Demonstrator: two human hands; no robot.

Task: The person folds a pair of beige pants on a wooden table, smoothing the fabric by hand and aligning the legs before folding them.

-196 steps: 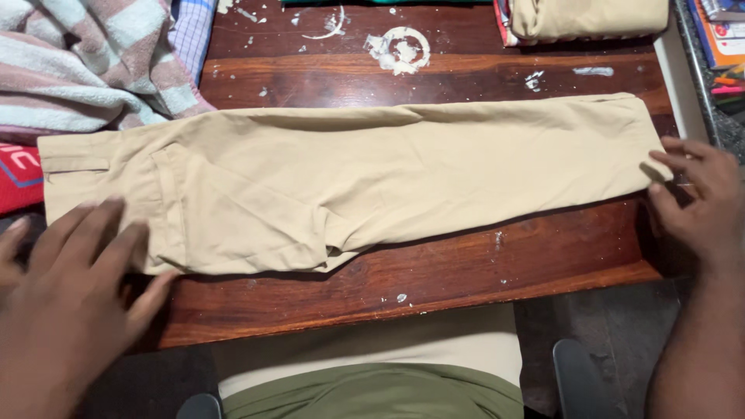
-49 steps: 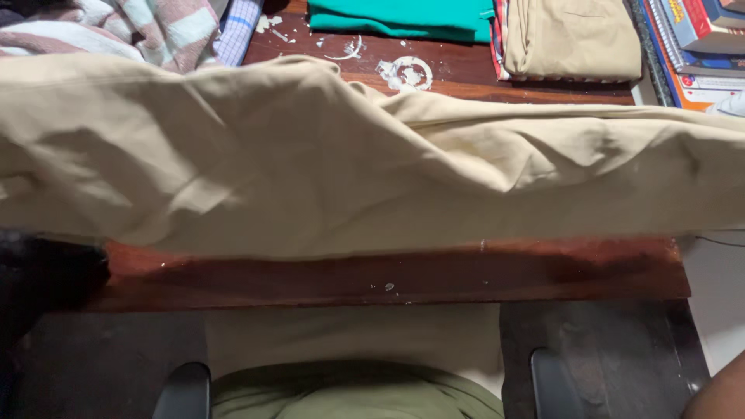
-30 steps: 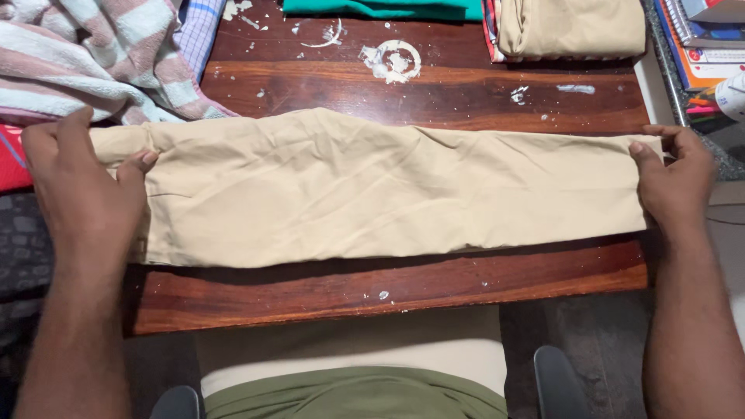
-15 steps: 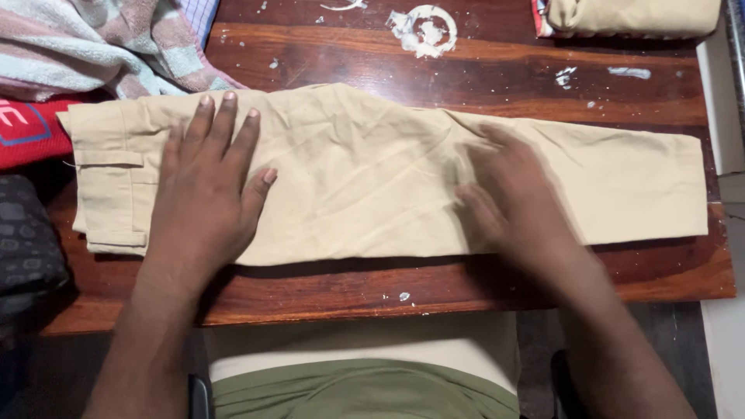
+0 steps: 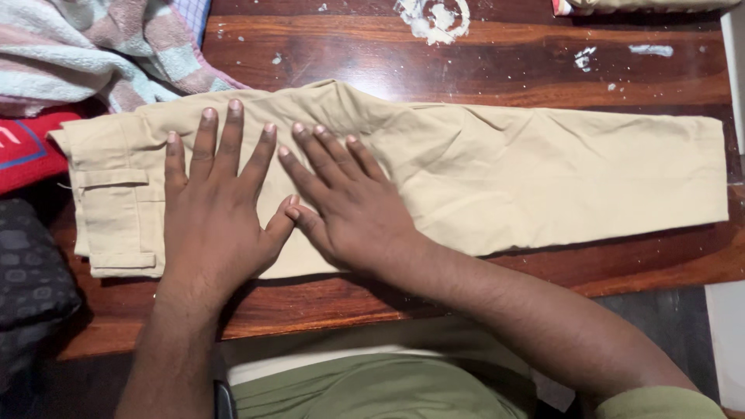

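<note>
A pair of beige cotton trousers (image 5: 481, 167), folded lengthwise, is laid flat along a dark reddish wooden table (image 5: 466, 70) flecked with white paint. The left hand (image 5: 213, 206) is pressed palm-down on the trousers near the waistband, fingers spread wide and gripping nothing. The right hand (image 5: 349, 202) is laid flat just beside it, thumbs nearly touching, fingers likewise splayed. Beyond the waistband end, a striped pink-and-mint towel (image 5: 85, 46) and what appears to be a red garment (image 5: 23, 151) are seen.
</note>
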